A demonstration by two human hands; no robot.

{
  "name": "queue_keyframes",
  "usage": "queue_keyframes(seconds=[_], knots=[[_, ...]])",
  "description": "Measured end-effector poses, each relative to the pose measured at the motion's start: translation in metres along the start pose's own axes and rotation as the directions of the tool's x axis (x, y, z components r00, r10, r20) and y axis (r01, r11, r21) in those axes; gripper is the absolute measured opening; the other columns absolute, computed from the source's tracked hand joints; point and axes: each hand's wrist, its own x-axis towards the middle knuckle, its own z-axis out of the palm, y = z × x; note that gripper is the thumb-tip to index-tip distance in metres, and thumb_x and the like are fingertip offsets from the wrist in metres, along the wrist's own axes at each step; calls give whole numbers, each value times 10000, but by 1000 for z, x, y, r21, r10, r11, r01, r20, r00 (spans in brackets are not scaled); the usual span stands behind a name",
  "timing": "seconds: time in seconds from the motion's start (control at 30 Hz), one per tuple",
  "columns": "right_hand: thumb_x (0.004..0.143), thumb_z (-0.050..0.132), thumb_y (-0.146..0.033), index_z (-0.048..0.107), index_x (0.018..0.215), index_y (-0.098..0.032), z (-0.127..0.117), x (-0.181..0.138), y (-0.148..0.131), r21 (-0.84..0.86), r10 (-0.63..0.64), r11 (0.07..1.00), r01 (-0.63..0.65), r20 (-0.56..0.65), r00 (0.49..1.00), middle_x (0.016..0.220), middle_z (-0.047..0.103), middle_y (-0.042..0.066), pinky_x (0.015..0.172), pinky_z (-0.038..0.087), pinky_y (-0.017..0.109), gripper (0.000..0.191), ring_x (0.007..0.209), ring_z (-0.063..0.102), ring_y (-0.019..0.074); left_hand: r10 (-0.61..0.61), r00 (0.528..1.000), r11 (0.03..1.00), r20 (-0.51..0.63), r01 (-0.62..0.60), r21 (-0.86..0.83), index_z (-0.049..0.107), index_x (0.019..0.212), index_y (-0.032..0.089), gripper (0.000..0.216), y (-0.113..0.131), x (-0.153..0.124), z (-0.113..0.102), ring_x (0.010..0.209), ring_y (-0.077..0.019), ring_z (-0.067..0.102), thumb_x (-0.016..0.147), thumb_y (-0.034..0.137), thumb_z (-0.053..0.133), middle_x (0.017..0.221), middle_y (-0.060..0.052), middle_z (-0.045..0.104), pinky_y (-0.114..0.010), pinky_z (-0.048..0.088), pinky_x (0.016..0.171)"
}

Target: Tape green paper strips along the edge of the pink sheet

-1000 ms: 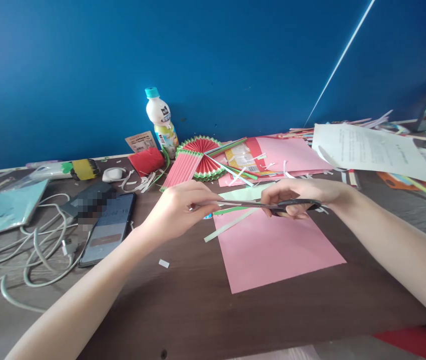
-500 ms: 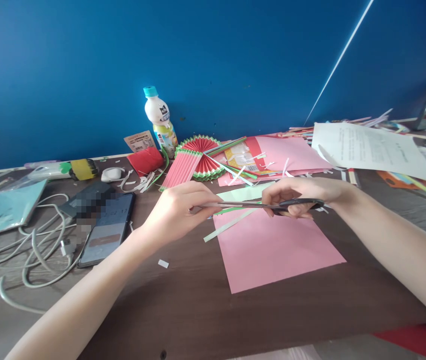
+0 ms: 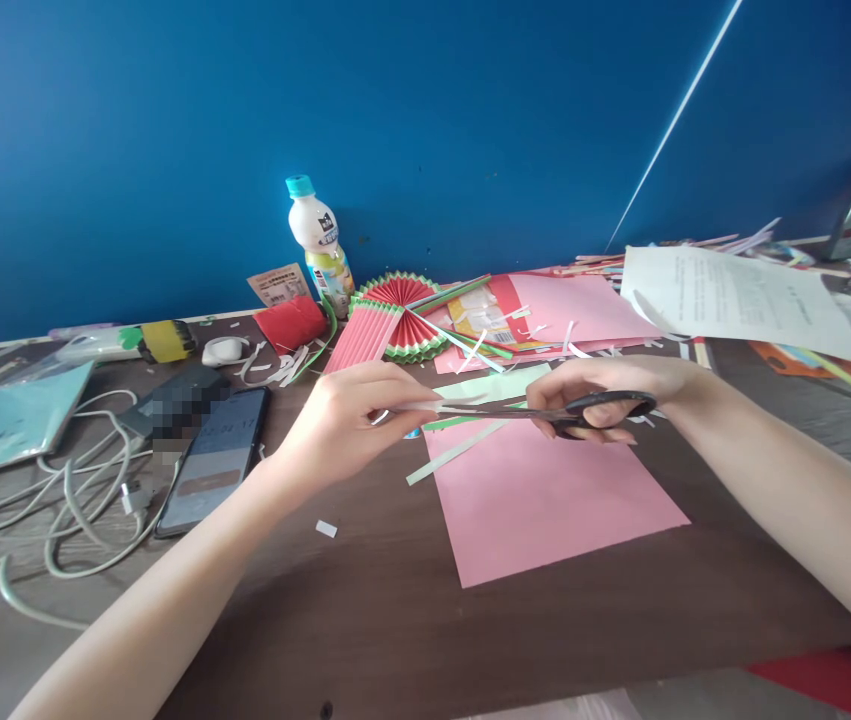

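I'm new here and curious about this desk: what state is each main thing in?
Left hand: pinching a thin pale piece
Right hand: closed on the scissors
Scissors: raised, blade opening unclear
Bottle: upright, capped
Pleated fan: spread open
Pink sheet: lying flat
Left-side phone: lying flat, screen lit
Cable: loosely looped
Printed sheet: curled at one corner

Soft light, slight blur, stretched edges

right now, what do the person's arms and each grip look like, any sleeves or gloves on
The left forearm and right forearm are bare and taper forward, with no sleeve, watch, bracelet or marking visible. The left grip and right grip are ungloved human hands; no ring shows, though parts of both are hidden.
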Motion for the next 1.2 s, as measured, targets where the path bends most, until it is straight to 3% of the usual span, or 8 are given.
queue_keyframes(seconds=[0.47, 0.7, 1.2], knots=[[755, 580, -548, 508, 905, -111, 3, 3, 0, 53, -68, 996, 67, 26, 997, 640, 514, -21, 379, 367, 154, 467, 429, 471, 38, -108, 993, 985, 47, 113, -127, 717, 830, 184, 105, 5, 0, 3, 718, -131, 636, 781, 206, 627, 801, -42, 705, -213, 509, 624], [769, 570, -540, 506, 908, -110, 0, 1, 0, 43, -80, 996, 78, 37, 996, 650, 508, -22, 376, 332, 159, 456, 424, 462, 33, -184, 981, 963, 70, 193, -185, 715, 844, 170, 116, 4, 0, 0, 728, -137, 643, 776, 210, 630, 805, -40, 697, -200, 508, 597], [769, 555, -555, 514, 908, -109, 1, 2, 1, 31, -112, 993, 111, 41, 993, 633, 514, -20, 367, 343, 156, 469, 410, 452, 34, -168, 985, 965, 25, 170, -198, 718, 837, 185, 109, 5, -1, 0, 754, -148, 655, 766, 221, 643, 813, -41, 706, -206, 521, 615]])
